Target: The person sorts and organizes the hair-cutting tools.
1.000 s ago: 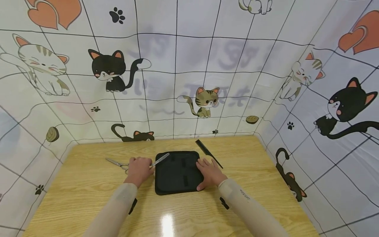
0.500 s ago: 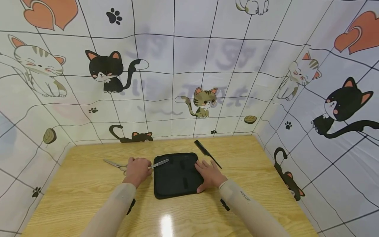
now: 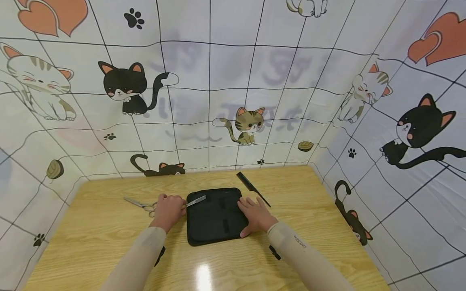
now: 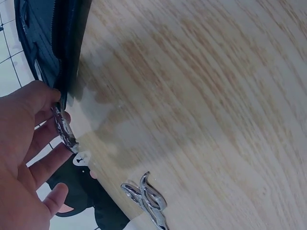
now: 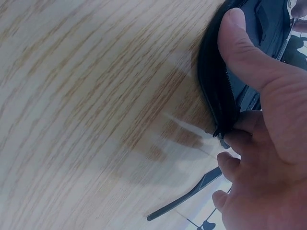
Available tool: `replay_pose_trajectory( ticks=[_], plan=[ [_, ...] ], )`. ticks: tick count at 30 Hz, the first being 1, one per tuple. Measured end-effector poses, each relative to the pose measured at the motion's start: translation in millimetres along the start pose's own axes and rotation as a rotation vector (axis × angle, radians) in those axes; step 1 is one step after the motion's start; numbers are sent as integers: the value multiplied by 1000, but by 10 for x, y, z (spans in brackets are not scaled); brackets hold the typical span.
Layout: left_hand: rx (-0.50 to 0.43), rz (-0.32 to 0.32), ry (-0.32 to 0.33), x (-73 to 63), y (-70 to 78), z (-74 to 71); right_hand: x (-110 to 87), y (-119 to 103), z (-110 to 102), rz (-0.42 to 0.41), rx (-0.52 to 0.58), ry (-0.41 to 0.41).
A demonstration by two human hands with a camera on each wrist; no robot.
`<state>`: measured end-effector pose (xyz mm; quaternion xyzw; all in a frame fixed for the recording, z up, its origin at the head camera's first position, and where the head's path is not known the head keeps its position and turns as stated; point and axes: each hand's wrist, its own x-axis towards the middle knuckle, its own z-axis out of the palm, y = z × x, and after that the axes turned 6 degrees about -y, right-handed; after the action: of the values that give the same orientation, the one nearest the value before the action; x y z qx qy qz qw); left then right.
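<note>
- While the black case (image 3: 208,224) is kept lying loops-up between the two hands, a pair of scissors (image 3: 196,201) is held by the left hand (image 3: 168,211), its blades over the case's far left part.
- The handles are pinched between left thumb and fingers, the little finger kept apart; by this grip, the blades can probably be steered finely.
- The right hand (image 3: 256,216) is laid on the case's right rim, fingers spread and thumb set apart; this edge is best kept pressed, so that sliding is prevented.
- Stowing seems intended; whether the tip is tucked under a loop cannot be told.
- The blades should be kept shallow and straight, lest the lining be snagged.
- The second scissors (image 3: 143,204) and comb (image 3: 251,186) are best left undisturbed.
</note>
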<state>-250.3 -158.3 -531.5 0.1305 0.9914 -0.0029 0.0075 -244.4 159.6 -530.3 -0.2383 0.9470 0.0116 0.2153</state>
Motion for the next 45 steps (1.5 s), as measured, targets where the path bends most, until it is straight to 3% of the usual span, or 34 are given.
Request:
replay_pose_trajectory(
  ticks=[12, 20, 29, 45],
  plan=[
    [41, 46, 71, 12, 31, 41, 15, 10, 20, -4, 2, 5],
    [16, 64, 96, 32, 81, 58, 18, 11, 24, 3, -7, 8],
    [0, 56, 73, 69, 164, 63, 11, 26, 27, 14, -24, 14],
    [14, 46, 92, 121, 179, 133, 24, 12, 39, 5, -26, 17]
  ],
)
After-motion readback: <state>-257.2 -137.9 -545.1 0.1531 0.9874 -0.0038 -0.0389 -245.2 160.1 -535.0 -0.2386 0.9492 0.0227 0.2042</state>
